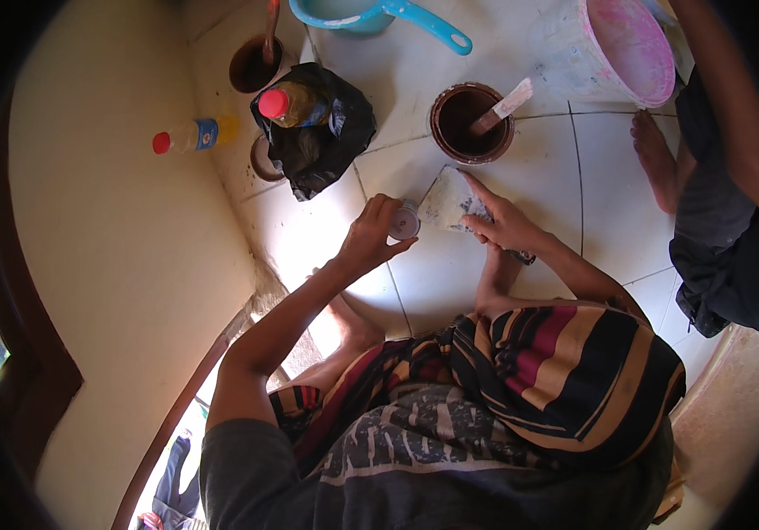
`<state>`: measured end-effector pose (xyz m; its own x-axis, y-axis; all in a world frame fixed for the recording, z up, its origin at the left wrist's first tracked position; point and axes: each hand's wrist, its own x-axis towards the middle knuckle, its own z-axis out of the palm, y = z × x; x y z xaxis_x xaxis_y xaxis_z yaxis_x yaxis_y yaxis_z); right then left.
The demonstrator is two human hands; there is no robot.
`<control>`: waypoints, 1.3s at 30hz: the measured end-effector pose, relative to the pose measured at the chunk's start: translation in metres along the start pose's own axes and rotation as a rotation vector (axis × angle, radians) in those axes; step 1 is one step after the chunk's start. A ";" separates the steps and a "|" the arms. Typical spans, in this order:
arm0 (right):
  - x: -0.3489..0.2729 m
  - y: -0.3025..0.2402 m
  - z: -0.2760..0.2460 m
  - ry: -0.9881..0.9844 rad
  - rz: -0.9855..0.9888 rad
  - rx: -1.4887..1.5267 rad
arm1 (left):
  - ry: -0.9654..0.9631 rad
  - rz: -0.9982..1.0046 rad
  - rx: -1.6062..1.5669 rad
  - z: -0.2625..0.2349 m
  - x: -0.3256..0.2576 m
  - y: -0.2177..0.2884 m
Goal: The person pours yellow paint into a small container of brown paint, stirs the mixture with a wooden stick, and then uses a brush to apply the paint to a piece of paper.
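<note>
My left hand [369,233] has its fingers curled round a small round container [403,223], whose pale greyish round face is turned up toward me. Close on its right, my right hand [505,224] grips a flat, stained, off-white scraper [452,201] with a wide edge. The scraper's left side comes near the container; I cannot tell whether they touch. Just beyond the scraper stands an open tub of dark brown paint [450,102], with a paintbrush [505,104] leaning in it, its pale handle sticking out to the right.
A black plastic bag [344,132] holds a red-capped bottle [296,104]. Another red-capped bottle [207,134] is by the left wall. Behind are a brown-filled pot [251,66] and a turquoise dipper [428,25]. A pink-stained bucket [574,53] stands near another person's foot [658,163].
</note>
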<state>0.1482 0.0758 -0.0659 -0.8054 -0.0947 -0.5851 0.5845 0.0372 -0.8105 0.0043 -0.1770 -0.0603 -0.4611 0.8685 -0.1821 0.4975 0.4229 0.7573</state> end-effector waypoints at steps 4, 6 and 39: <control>0.001 0.001 0.001 -0.034 0.040 0.076 | -0.018 0.022 0.021 -0.004 0.001 -0.001; 0.001 -0.008 0.003 -0.015 0.061 -0.005 | -0.048 0.014 0.045 -0.006 -0.002 -0.003; 0.001 -0.019 -0.009 -0.006 -0.164 -0.331 | 0.047 0.012 -0.159 -0.002 -0.009 0.009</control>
<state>0.1354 0.0838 -0.0508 -0.8847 -0.1324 -0.4470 0.3830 0.3404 -0.8588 0.0120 -0.1814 -0.0505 -0.4915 0.8587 -0.1452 0.3826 0.3627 0.8497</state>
